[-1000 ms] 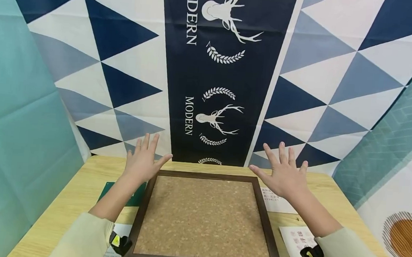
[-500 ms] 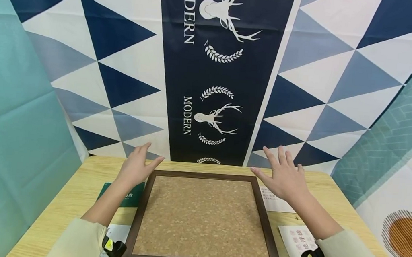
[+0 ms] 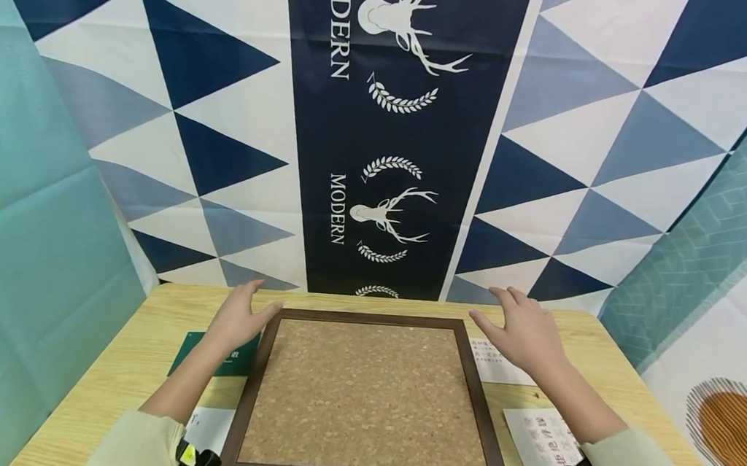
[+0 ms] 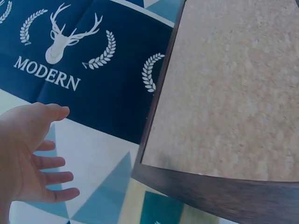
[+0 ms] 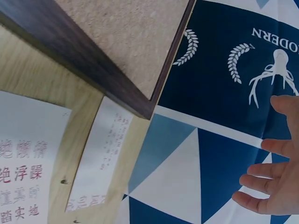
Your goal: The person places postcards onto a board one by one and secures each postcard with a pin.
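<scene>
Far left, a teal cloth [image 3: 24,235] hanging beside the wooden table [image 3: 142,332]. On the table's left part, a dark green card [image 3: 188,346] lying flat, partly under the forearm, and a white slip [image 3: 210,425] nearer the sleeve. Above the card, left hand [image 3: 238,317] hovering off the far-left corner of the cork board [image 3: 367,393], fingers spread and relaxed, gripping nothing; in the left wrist view, left hand [image 4: 28,154] open against the patterned backdrop, clear of the dark frame. Centre, cork board lying flat in the middle of the table, brown wooden frame all round, cork face bare. Behind it, a navy banner [image 3: 394,139] with deer heads and the word MODERN. Right of the board, right hand [image 3: 524,332] likewise spread and empty, poised off the far-right corner, not touching the frame as far as can be told. Below that hand, a printed white note [image 3: 498,363] tucked against the frame, and a second sheet with red characters [image 3: 544,440] nearer the sleeve. Likely trouble from here: uneven hold at the two corners tipping or skewing the board; fingers slipping on the smooth frame; the board's edge dragging the papers and card along or off the table.
</scene>
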`<action>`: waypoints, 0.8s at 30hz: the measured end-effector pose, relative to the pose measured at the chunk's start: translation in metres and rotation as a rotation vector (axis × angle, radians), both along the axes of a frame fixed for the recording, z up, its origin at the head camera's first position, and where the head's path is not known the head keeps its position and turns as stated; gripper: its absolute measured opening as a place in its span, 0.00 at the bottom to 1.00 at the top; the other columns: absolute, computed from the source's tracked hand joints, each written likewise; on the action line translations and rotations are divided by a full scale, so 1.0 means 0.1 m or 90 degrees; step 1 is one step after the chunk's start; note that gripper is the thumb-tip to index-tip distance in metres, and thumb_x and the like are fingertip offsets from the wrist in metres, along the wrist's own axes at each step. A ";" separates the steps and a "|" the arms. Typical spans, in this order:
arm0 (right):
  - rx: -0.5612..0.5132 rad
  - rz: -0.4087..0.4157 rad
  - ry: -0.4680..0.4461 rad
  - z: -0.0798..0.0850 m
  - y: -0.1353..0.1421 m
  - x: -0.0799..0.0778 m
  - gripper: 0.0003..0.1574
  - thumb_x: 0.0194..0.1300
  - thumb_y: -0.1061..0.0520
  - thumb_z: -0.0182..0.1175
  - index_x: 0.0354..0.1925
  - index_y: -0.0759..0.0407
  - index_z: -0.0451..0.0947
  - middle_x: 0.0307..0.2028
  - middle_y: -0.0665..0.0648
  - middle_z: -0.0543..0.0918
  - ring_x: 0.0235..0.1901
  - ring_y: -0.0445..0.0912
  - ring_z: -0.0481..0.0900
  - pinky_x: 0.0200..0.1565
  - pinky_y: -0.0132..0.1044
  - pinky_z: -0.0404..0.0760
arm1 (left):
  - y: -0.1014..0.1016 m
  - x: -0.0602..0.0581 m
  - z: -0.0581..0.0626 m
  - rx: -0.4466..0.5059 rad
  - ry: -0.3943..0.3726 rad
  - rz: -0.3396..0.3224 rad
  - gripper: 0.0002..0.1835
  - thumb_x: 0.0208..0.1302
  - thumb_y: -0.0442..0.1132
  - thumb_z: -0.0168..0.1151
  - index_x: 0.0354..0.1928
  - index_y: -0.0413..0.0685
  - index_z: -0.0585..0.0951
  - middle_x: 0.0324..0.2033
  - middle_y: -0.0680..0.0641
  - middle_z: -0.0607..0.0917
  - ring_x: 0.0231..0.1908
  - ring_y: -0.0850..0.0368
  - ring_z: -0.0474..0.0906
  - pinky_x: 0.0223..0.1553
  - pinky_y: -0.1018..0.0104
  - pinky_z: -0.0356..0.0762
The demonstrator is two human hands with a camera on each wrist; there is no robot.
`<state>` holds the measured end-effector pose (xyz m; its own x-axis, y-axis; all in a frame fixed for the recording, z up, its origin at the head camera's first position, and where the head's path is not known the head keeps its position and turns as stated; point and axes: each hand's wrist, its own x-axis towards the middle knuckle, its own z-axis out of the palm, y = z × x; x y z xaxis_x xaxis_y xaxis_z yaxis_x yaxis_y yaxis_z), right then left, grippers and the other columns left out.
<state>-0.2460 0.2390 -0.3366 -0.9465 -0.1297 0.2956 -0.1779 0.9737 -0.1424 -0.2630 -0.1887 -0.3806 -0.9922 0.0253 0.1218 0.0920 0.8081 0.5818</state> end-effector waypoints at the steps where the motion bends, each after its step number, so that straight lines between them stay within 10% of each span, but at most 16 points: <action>1: -0.004 0.001 0.003 -0.01 0.01 0.00 0.41 0.65 0.36 0.50 0.61 0.66 0.67 0.58 0.74 0.70 0.54 0.70 0.69 0.49 0.65 0.69 | -0.02 0.00 -0.02 0.010 -0.001 -0.001 0.37 0.67 0.52 0.52 0.68 0.33 0.57 0.63 0.28 0.64 0.62 0.32 0.62 0.58 0.39 0.65; 24: -0.121 -0.044 -0.104 -0.42 0.53 0.02 0.39 0.67 0.37 0.49 0.52 0.73 0.73 0.49 0.74 0.78 0.43 0.65 0.78 0.37 0.54 0.77 | -0.12 0.10 -0.47 0.084 -0.112 0.020 0.33 0.66 0.47 0.55 0.65 0.34 0.62 0.57 0.29 0.72 0.55 0.32 0.70 0.48 0.44 0.74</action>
